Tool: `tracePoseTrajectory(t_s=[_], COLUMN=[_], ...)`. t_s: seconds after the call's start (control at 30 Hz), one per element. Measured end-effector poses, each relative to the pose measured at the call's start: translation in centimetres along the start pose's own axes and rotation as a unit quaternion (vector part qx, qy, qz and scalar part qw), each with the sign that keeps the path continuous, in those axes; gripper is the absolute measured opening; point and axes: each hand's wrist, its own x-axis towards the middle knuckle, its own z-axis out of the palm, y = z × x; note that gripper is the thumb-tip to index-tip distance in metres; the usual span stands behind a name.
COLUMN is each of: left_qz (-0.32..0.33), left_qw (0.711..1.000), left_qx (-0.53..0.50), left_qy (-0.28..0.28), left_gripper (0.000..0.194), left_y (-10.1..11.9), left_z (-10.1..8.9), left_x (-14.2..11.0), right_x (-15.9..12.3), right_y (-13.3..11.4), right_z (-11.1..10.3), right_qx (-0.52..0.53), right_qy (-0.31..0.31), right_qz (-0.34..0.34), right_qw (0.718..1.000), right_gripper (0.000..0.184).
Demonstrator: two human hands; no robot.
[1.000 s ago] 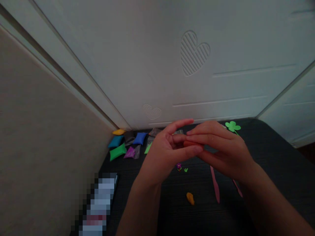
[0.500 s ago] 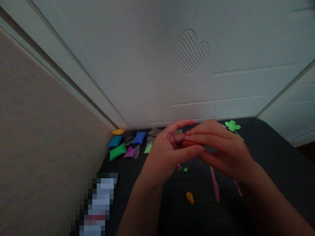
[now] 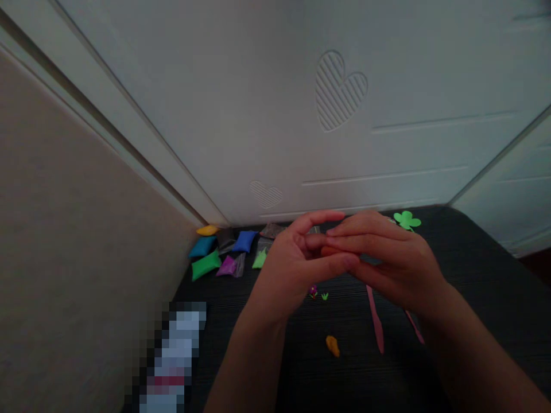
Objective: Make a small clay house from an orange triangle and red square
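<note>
My left hand (image 3: 293, 267) and my right hand (image 3: 387, 261) meet above the dark table (image 3: 473, 275). Their fingers press together on a small orange piece of clay (image 3: 330, 251), mostly hidden between them. Below the hands on the table lie a small orange clay lump (image 3: 332, 346), a pink modelling stick (image 3: 376, 321) and a tiny purple flower figure (image 3: 313, 291) with a green sprig beside it.
Several coloured clay packets (image 3: 224, 252) lie at the table's back left by the white panel (image 3: 301, 115) with heart shapes. A green clover shape (image 3: 407, 220) sits at the back right. A second pink stick (image 3: 414, 327) lies under my right wrist. A blurred box (image 3: 172, 361) is front left.
The hands stay joined in the same place; the fingers shift slightly on the orange piece. Nothing on the table has moved.
</note>
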Motion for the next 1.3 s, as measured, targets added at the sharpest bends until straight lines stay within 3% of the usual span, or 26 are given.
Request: tracePoseTrajectory(t_s=[1.3], left_qz=[0.022], left_qw=[1.000], left_qx=[-0.017], left_qy=[0.010], left_gripper=[0.041], left_y=[0.22], left_z=[-0.58], left_x=[0.36], right_x=[-0.25], right_y=[-0.22], right_z=[0.30], right_qx=[-0.026], right_qy=[0.066], right_qz=[0.050], right_qw=[0.996], right_gripper=[0.023])
